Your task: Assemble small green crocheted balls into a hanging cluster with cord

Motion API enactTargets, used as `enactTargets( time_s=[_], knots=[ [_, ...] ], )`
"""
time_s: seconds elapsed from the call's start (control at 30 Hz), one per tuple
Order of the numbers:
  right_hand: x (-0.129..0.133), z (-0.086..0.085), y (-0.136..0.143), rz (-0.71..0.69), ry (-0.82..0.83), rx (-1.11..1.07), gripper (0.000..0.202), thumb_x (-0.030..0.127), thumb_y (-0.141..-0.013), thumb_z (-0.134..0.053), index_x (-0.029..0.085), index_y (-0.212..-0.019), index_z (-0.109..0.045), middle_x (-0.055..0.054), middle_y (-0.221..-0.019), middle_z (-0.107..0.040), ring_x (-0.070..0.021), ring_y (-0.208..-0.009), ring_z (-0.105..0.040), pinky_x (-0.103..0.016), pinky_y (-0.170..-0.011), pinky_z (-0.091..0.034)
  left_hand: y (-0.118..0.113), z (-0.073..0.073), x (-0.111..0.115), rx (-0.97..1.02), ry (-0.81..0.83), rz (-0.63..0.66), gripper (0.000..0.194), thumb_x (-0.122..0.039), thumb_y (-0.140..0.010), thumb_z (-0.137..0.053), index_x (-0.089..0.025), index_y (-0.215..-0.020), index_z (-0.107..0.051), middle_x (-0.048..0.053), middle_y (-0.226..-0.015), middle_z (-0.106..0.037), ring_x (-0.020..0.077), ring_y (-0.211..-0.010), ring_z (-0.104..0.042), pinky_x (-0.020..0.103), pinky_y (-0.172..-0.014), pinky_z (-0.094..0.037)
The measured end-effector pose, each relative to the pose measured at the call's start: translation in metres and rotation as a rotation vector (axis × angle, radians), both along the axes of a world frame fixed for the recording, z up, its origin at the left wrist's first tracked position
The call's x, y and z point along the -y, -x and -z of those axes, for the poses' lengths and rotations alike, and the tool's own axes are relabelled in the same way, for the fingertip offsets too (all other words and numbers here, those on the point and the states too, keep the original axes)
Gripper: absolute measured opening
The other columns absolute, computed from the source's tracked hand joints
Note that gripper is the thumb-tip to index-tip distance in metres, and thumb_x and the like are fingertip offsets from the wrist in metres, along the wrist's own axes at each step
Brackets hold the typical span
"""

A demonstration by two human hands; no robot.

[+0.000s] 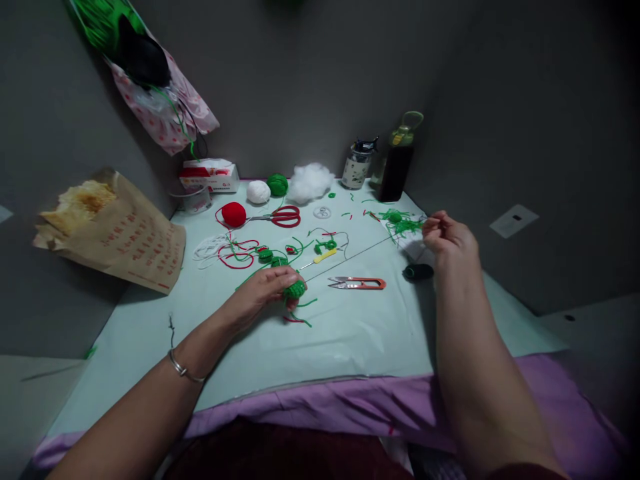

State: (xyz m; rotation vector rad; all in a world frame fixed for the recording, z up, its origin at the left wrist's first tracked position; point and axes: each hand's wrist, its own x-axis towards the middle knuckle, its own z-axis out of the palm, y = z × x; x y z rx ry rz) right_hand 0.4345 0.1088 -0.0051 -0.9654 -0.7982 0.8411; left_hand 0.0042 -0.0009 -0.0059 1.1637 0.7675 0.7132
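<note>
My left hand [274,283] is closed around a small green crocheted piece [295,289] above the middle of the table. A dark thread [353,256] runs taut from that piece up to the right. Its far end is pinched in my raised right hand [447,232]; whether a needle is there too, I cannot make out. Just beyond my left hand lies a crochet hook with a yellow handle [325,257]. Orange thread snips [357,283] rest to the right of the green piece. Under my right hand is a dark thread spool [418,271].
Toward the back sit a red yarn ball [233,214], a white yarn ball [258,192], a green yarn ball [277,185], white stuffing [310,182] and red-handled scissors [285,217]. A paper food bag [135,233] stands left. A dark bottle [397,167] and green scraps [400,223] are right.
</note>
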Motion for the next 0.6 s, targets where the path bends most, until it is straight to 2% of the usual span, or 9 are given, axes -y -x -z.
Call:
enactTargets(
  time_s=[0.1, 0.2, 0.27, 0.3, 0.37, 0.4, 0.47, 0.53, 0.6],
  knots=[
    [-0.001, -0.005, -0.001, 0.101, 0.127, -0.065, 0.029, 0.034, -0.105, -0.047, 0.021, -0.124, -0.064, -0.011, -0.131, -0.062, -0.0208, -0.113, -0.064, -0.04, -0.095, -0.055, -0.001, -0.001, 0.001, 0.017, 0.029, 0.044, 0.028, -0.045, -0.086, -0.07, -0.018, -0.088, -0.072, 0.004, -0.072, -0.064, 0.0134, -0.059, -0.057, 0.027, -0.058, -0.049],
    [0.001, -0.011, 0.013, 0.165, 0.148, -0.09, 0.028, 0.033, -0.1, -0.059, 0.019, -0.123, -0.063, -0.01, -0.125, -0.064, -0.0207, -0.105, -0.066, -0.04, -0.089, -0.057, -0.002, -0.002, 0.001, 0.061, 0.061, 0.029, 0.028, -0.044, -0.085, -0.072, -0.016, -0.089, -0.07, 0.002, -0.072, -0.063, 0.0123, -0.06, -0.058, 0.025, -0.058, -0.051],
    [0.006, -0.016, 0.037, 0.162, 0.121, -0.083, 0.01, 0.025, -0.098, -0.06, 0.017, -0.098, -0.067, -0.004, -0.093, -0.067, -0.0104, -0.076, -0.063, -0.023, -0.07, -0.053, -0.001, -0.003, 0.0, 0.112, 0.075, -0.05, 0.028, -0.042, -0.085, -0.074, -0.015, -0.089, -0.068, 0.002, -0.074, -0.065, 0.0119, -0.063, -0.061, 0.023, -0.061, -0.052],
    [0.011, -0.019, 0.054, 0.138, 0.101, -0.072, 0.01, 0.021, -0.094, -0.065, 0.017, -0.085, -0.065, 0.0, -0.077, -0.062, -0.0074, -0.063, -0.056, -0.019, -0.06, -0.048, -0.001, -0.003, -0.001, 0.143, 0.08, -0.108, 0.027, -0.041, -0.085, -0.074, -0.015, -0.09, -0.067, 0.002, -0.077, -0.067, 0.0118, -0.066, -0.063, 0.022, -0.063, -0.054],
    [0.024, -0.024, 0.097, 0.033, 0.047, -0.006, 0.015, 0.019, -0.083, -0.074, 0.017, -0.074, -0.063, 0.005, -0.062, -0.054, -0.0058, -0.052, -0.045, -0.017, -0.05, -0.038, 0.001, -0.002, -0.004, 0.204, 0.086, -0.226, 0.026, -0.039, -0.085, -0.075, -0.016, -0.089, -0.064, 0.003, -0.081, -0.07, 0.0119, -0.071, -0.066, 0.021, -0.068, -0.055],
    [0.034, -0.026, 0.121, -0.072, 0.0, 0.125, 0.012, 0.021, -0.082, -0.074, 0.017, -0.075, -0.065, 0.005, -0.062, -0.053, -0.0056, -0.051, -0.042, -0.017, -0.048, -0.034, 0.001, -0.001, -0.005, 0.224, 0.091, -0.27, 0.026, -0.038, -0.084, -0.076, -0.016, -0.088, -0.063, 0.004, -0.082, -0.071, 0.012, -0.073, -0.066, 0.021, -0.07, -0.056],
    [0.057, -0.03, 0.168, -0.213, -0.027, 0.242, 0.011, 0.021, -0.075, -0.081, 0.016, -0.075, -0.071, 0.003, -0.066, -0.058, -0.0064, -0.053, -0.044, -0.02, -0.05, -0.034, 0.002, 0.001, -0.007, 0.243, 0.091, -0.324, 0.027, -0.038, -0.083, -0.078, -0.016, -0.087, -0.062, 0.004, -0.083, -0.071, 0.0123, -0.074, -0.067, 0.021, -0.071, -0.057],
    [0.079, -0.03, 0.206, -0.372, -0.122, 0.549, 0.008, 0.025, -0.081, -0.078, 0.017, -0.081, -0.074, 0.002, -0.069, -0.058, -0.0088, -0.06, -0.047, -0.022, -0.056, -0.037, 0.001, 0.002, -0.007, 0.244, 0.078, -0.346, 0.029, -0.04, -0.082, -0.079, -0.016, -0.087, -0.063, 0.003, -0.083, -0.071, 0.0122, -0.074, -0.068, 0.021, -0.071, -0.057],
    [0.095, -0.027, 0.23, -0.443, -0.273, 0.793, 0.01, 0.024, -0.086, -0.076, 0.019, -0.094, -0.075, 0.002, -0.071, -0.053, -0.0104, -0.064, -0.048, -0.025, -0.062, -0.04, -0.002, 0.002, -0.006, 0.254, 0.06, -0.358, 0.032, -0.042, -0.08, -0.08, -0.015, -0.085, -0.064, 0.001, -0.081, -0.069, 0.0108, -0.07, -0.066, 0.021, -0.07, -0.057]
  ],
)
